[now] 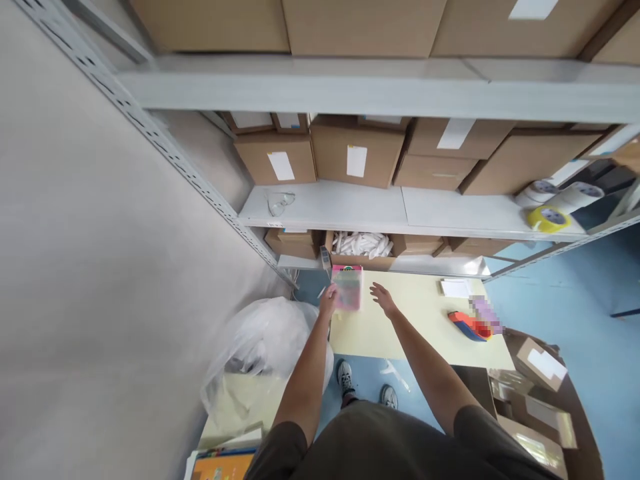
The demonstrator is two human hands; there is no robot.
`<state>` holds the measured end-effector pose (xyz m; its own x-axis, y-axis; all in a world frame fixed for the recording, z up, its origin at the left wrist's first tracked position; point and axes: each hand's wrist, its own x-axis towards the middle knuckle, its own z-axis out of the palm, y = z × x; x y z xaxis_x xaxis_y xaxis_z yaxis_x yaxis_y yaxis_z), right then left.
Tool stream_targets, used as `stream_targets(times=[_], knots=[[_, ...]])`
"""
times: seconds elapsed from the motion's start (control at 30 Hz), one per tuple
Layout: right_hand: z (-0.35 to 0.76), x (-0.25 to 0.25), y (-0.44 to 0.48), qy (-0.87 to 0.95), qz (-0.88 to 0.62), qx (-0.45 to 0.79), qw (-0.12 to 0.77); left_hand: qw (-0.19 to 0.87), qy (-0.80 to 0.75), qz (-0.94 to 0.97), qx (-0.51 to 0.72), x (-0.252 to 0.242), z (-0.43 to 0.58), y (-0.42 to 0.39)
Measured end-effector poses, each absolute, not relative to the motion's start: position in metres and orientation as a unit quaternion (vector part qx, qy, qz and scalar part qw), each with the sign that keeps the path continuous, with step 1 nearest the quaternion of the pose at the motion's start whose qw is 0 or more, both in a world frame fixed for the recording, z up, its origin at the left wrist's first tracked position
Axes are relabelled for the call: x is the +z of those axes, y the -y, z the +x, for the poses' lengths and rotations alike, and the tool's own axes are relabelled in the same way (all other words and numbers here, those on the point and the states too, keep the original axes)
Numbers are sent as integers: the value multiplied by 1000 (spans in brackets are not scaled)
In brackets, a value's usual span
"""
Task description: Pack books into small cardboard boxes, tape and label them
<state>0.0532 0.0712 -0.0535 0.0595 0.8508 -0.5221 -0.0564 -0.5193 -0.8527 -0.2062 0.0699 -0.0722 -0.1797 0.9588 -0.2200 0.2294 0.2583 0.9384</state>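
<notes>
A clear packet with a pink top strip [349, 291] lies at the left end of the pale yellow table [400, 333]. At its left edge is my left hand [329, 299], fingers closed on the packet's side. My right hand [383, 299] hovers just right of the packet, apart from it, fingers spread and holding nothing. The packet's contents are blurred. Behind it, a cardboard box of white wrapped pieces [363, 245] sits on the lowest shelf.
Shelves [320, 200] with cardboard boxes rise ahead. Tape rolls [549, 218] sit at shelf right. An orange and blue tape dispenser [470, 325] and white cards [456, 288] lie on the table. A plastic bag [270, 340] bulges at left; a carton of boxes [540, 407] stands right.
</notes>
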Motion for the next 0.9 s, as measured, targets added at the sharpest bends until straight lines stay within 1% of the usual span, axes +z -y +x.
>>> stream_targets(times=[0.1,0.2,0.37,0.5,0.63,0.77,0.9], knots=[[73,-22,-60,359,-609,580,405,438,-661,446,415,-27,-191,-67],[95,9,-49,397,-587,553,438,396,-659,464,440,19,-175,-54],[127,49,-26,453,-544,535,461,318,-648,500,479,75,-158,1],[136,66,-11,520,-489,545,441,280,-649,496,505,93,-157,70],[116,75,4,588,-427,553,408,232,-681,456,524,101,-159,156],[59,82,33,637,-354,583,358,180,-734,368,541,107,-169,254],[-14,89,88,669,-277,620,301,135,-770,282,556,104,-189,358]])
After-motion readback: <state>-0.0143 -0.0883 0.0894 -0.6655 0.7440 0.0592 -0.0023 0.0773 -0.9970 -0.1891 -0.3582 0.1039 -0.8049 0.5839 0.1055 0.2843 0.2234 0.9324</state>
